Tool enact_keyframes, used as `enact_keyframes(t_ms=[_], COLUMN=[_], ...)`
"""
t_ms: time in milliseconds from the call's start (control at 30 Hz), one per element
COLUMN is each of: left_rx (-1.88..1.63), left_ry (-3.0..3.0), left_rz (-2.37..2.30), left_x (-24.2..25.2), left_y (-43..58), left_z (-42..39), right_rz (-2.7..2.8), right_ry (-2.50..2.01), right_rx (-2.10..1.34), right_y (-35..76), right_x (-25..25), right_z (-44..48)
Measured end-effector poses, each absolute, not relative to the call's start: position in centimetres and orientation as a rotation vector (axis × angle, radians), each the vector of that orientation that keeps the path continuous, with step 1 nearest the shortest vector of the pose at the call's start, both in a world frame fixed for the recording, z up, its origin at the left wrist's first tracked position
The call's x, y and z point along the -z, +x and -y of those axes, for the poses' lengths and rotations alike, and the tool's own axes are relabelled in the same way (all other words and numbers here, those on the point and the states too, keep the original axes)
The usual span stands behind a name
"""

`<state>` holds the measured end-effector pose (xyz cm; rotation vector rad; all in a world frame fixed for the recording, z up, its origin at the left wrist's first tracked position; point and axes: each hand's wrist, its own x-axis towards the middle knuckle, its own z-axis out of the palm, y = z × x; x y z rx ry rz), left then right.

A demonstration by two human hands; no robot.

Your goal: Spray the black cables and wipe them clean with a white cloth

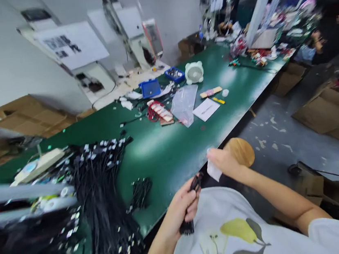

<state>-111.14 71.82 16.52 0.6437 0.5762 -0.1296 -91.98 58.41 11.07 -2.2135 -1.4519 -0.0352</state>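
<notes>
My left hand (182, 208) is closed around a black bundle (187, 227), which looks like folded cable, just off the table's front edge. To its right, my right hand (223, 160) pinches a white, thin piece (213, 171) that hangs down, perhaps paper or a plastic bag. The two hands are apart. On the green table (161, 157) to the left lies a small bundle of black cables (141, 193), and beyond it a large spread pile of long black cables (101, 201) with light-coloured ends.
A clear plastic bag (183, 104), white card (206, 109), yellow cutter (218, 100), blue trays (150, 88) and small fan (194, 73) lie farther back. A round wooden stool (240, 152) stands beside my right hand. Cardboard boxes (335, 117) are at right; a person sits beyond.
</notes>
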Motion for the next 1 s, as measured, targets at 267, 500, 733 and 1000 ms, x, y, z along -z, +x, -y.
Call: enact_keyframes(t_ms=[267,500,733,1000], left_rx=[-0.08,-0.111,-0.068,-0.055], left_ry=[0.085,-0.016,1.31,1.927], left_rz=[-0.561,-0.584,-1.028,-1.409], left_x=[-17.3,-15.5,-0.9,12.0], left_y=[-112.0,-113.1,-116.6,-125.1], left_z=[-75.0,-76.0,-78.4,-89.0], right_rz=[1.105,1.105,1.13,1.137], right_ry=[-2.225,-2.262,-2.299,-2.406], right_rx=[-0.492,-0.712,-0.848,-1.055], right_y=[-93.3,-95.0,-96.4,-100.1], right_x=[-6.8,-5.6,-3.9,-0.6], right_z=[-58.3,-58.5,-59.4,-60.8])
